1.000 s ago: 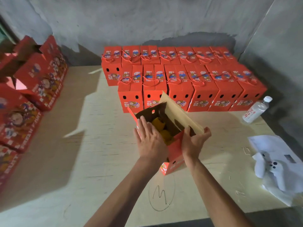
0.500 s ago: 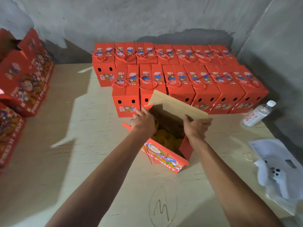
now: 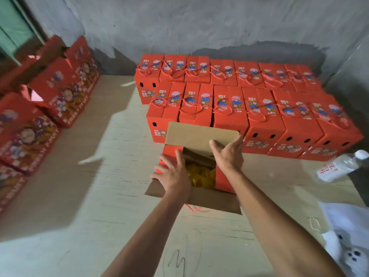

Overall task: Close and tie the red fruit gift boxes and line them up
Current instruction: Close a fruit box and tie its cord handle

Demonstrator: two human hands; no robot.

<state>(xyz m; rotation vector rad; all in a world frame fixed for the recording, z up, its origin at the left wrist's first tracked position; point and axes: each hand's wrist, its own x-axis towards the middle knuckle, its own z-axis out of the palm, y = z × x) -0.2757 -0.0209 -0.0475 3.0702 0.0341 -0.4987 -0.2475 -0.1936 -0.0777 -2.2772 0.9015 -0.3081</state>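
Open red box (image 3: 224,179), left hand (image 3: 174,174) and right hand (image 3: 229,153) flat on flaps.

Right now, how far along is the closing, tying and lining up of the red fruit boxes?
Done: two rows of closed red cardboard gift boxes with tied cords stand by the wall. In hand: the open red box of yellow fruit, left hand and right hand at its flaps. Left: the untied red boxes at the left.

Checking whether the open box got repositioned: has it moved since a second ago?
Yes. The open box now sits square and upright, closer to the front row of tied boxes.
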